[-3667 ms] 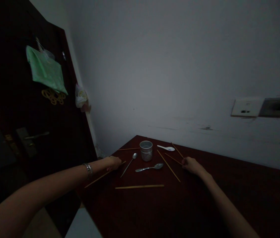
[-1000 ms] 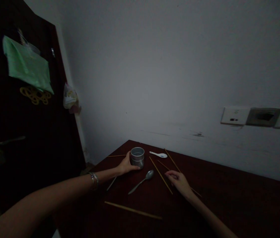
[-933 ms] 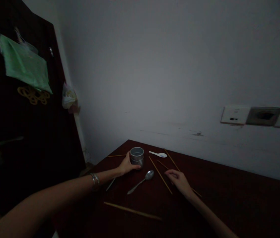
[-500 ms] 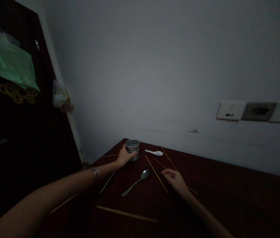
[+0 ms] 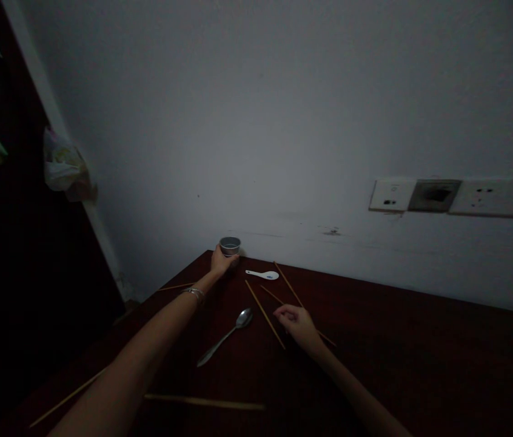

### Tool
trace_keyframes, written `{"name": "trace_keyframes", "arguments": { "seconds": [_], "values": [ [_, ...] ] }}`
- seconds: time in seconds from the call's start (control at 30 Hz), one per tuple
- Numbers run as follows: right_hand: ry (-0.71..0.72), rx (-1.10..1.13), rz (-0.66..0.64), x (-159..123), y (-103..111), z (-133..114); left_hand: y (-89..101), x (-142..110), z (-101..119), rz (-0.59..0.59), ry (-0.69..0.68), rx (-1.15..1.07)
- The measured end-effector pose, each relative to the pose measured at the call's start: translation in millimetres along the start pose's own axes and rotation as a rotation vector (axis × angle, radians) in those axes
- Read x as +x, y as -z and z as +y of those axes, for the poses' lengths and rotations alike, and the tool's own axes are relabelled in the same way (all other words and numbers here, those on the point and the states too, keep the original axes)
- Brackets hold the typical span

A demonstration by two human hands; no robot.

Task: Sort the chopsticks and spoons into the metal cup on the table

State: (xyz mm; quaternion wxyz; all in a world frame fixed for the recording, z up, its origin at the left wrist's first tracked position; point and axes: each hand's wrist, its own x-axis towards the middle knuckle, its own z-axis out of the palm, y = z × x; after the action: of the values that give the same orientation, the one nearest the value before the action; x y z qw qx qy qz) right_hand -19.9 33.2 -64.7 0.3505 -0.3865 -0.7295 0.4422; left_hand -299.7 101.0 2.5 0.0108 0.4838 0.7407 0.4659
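At the far corner of the dark red table, my left hand (image 5: 221,261) is wrapped round a grey metal cup (image 5: 230,244), which is upright with its mouth up. The hand hides its base, so I cannot tell whether it touches the table. Right of the cup lies a white soup spoon (image 5: 269,275). My right hand (image 5: 299,328) has its fingers curled together above a thin wooden chopstick (image 5: 271,294) that passes behind it; whether they grip anything is hidden. Between my arms lie a metal spoon (image 5: 224,345) and another chopstick (image 5: 265,314).
Further chopsticks lie near the front edge (image 5: 204,401), at the left (image 5: 68,397) and behind my right hand (image 5: 289,285). A pale wall (image 5: 284,152) borders the table's back, with sockets (image 5: 390,195) at right. A plastic bag (image 5: 63,164) hangs by the dark door.
My left hand has moved the cup farther back, towards the wall at the corner. My right hand stays over the same chopstick. The camera view has turned to the right.
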Motion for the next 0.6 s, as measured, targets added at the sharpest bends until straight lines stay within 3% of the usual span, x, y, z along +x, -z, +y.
{"name": "trace_keyframes", "arguments": {
  "seconds": [0.6],
  "values": [
    [0.023, -0.061, 0.024, -3.3, 1.1, -6.4, -22.6, 8.7, -19.1, -0.050, 0.044, -0.059]
  ]
}}
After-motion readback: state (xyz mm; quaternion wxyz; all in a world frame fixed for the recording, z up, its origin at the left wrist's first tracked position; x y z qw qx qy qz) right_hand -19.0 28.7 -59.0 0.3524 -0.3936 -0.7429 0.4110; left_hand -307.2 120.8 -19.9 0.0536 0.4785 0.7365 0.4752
